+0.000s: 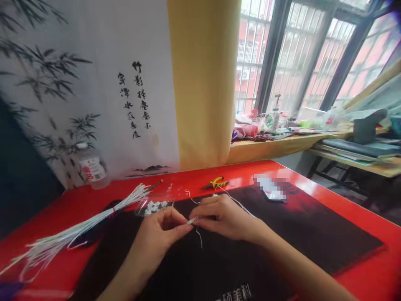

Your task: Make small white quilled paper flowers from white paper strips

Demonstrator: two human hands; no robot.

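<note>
My left hand point(167, 228) and my right hand point(222, 215) meet over the black mat point(219, 267). Thumb and forefinger of each hand pinch a small white piece with white cord point(199, 238) around it; its exact kind is too small to make out. One cord end hangs below the fingertips, and another length of cord point(239, 203) runs out behind my right hand. Just beyond my left hand lies a clear tray of small white pieces point(155, 206). Yellow-handled pliers point(216, 182) rest past my right hand.
A bundle of white cords or stems point(103, 215) lies at left on the red table point(40, 221). A plastic bottle point(92, 167) stands at the back left, and a phone point(272, 189) lies at the right. Cluttered items point(250, 127) fill the windowsill.
</note>
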